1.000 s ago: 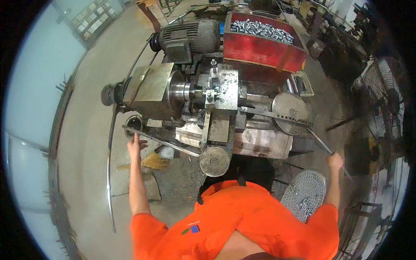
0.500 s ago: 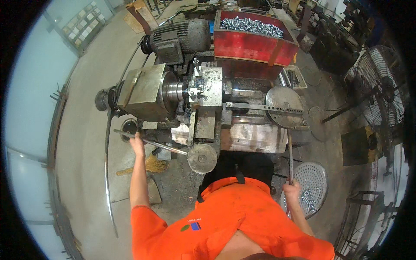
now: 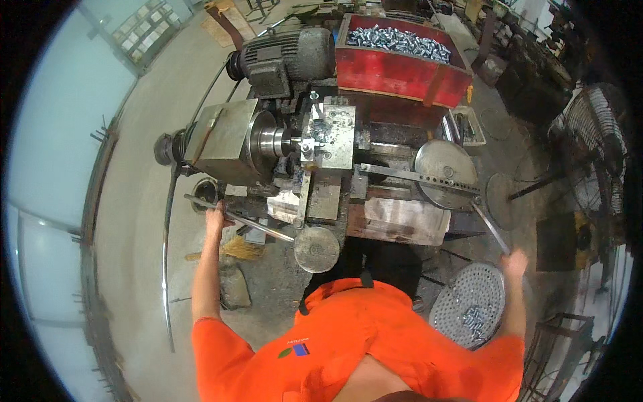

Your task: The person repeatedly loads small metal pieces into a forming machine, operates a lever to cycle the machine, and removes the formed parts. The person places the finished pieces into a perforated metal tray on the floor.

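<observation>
I stand at a small metal lathe [image 3: 315, 154] in an orange shirt. My left hand [image 3: 216, 216] grips a long steel lever bar [image 3: 248, 221] that runs from the machine's left front toward a round handwheel [image 3: 316, 248]. Out to the right, my right hand [image 3: 514, 260] is closed on the end of a thin lever handle [image 3: 489, 228] that comes down from a round metal disc [image 3: 445, 173]. A flat perforated bar [image 3: 408, 175] links the disc to the tool slide.
A red bin [image 3: 400, 63] full of small metal parts sits behind the lathe, beside an electric motor [image 3: 288, 57]. A perforated round tray [image 3: 472, 305] with a few parts stands by my right leg. A pedestal fan [image 3: 596, 161] stands at the right.
My right hand has swung the thin lever: it dropped in close beside my body half a second ago, and is now out to the right again. My left hand stayed on the steel bar.
</observation>
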### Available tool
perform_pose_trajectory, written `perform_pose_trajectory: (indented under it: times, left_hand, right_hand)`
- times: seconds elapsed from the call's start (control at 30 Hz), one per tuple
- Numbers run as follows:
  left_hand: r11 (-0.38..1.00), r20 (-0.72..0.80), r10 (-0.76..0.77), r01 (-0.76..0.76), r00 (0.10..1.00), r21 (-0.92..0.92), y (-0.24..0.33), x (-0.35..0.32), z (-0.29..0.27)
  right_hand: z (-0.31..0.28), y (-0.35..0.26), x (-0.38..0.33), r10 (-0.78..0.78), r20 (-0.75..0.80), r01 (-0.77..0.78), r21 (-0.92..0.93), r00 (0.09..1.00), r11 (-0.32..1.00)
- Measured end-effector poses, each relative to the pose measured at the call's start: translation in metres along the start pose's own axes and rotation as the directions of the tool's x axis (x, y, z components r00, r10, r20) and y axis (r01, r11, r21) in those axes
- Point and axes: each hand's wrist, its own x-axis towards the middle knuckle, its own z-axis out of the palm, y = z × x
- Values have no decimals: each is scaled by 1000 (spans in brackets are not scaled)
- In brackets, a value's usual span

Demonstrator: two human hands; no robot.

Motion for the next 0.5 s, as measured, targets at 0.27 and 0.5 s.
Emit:
perform_pose_trajectory:
  times: [0.27,0.5]
  left_hand:
    - [946,-1,32,-31,999,-322,-66,21,-25]
    - [267,391,162,-422,906,867,-103,10,30]
  right_hand:
    - [-18,-94,54,-66,-421,59,-29,904,998]
    - [-2,-170,-93,-115,-119,163,570,986,806]
